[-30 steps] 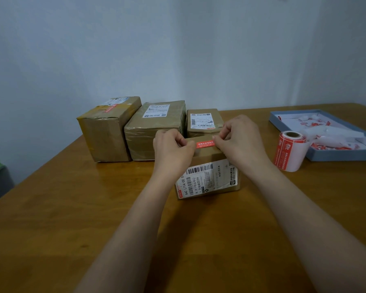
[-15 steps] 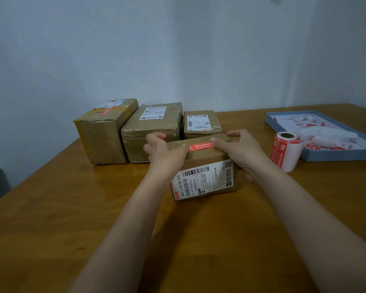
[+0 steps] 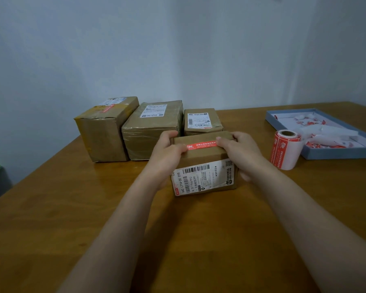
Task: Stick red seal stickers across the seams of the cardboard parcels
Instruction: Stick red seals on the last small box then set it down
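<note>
A small cardboard parcel (image 3: 203, 163) with a white shipping label on its near face stands in the middle of the table. A red seal sticker (image 3: 201, 145) lies flat across its top. My left hand (image 3: 167, 155) grips the parcel's left side, thumb on the sticker's left end. My right hand (image 3: 241, 153) grips the right side, thumb on the sticker's right end. A roll of red seal stickers (image 3: 284, 149) stands upright to the right of the parcel.
Three more cardboard parcels stand in a row behind: a large one (image 3: 106, 130) with a red sticker on top, a middle one (image 3: 152, 130) and a small one (image 3: 202, 121). A blue tray (image 3: 334, 153) of peeled sticker backing lies at the right. The wall is close behind.
My hands went from pinching and laying the sticker on top of the parcel to gripping its two sides, thumbs on the sticker ends. The parcel now sits flatter.
</note>
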`<state>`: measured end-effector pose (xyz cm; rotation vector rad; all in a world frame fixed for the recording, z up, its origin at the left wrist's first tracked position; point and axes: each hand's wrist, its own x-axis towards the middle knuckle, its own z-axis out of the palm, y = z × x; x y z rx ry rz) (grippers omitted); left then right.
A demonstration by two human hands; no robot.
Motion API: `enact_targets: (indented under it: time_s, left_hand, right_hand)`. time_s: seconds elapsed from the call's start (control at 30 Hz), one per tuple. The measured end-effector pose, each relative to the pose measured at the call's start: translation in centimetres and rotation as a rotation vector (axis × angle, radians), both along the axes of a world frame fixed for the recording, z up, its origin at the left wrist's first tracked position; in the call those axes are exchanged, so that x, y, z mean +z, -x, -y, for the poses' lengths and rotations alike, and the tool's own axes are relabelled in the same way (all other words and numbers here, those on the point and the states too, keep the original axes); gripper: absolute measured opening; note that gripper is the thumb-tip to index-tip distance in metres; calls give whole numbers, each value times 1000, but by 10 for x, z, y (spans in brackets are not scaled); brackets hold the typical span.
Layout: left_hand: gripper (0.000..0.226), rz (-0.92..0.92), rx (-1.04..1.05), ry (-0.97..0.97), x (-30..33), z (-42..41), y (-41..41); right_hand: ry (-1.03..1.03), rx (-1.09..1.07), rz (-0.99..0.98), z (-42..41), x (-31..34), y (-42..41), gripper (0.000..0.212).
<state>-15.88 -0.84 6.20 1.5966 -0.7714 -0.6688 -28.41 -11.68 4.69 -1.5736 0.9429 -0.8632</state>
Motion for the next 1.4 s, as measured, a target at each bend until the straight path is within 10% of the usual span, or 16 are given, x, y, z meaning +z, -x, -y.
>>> enact_targets:
  time_s: [0.17, 0.53, 1.4]
  left_hand:
    - [38, 72, 17, 86, -4, 2, 0]
    - [32, 1174, -15, 363, -23, 4, -15]
    - [35, 1284, -72, 336, -31, 8, -14]
  right_hand:
    - [30, -4, -10, -3, -2, 1, 26]
    - [1027, -3, -168, -3, -10, 14, 32]
    - [1090, 87, -285, -15, -7, 8, 43]
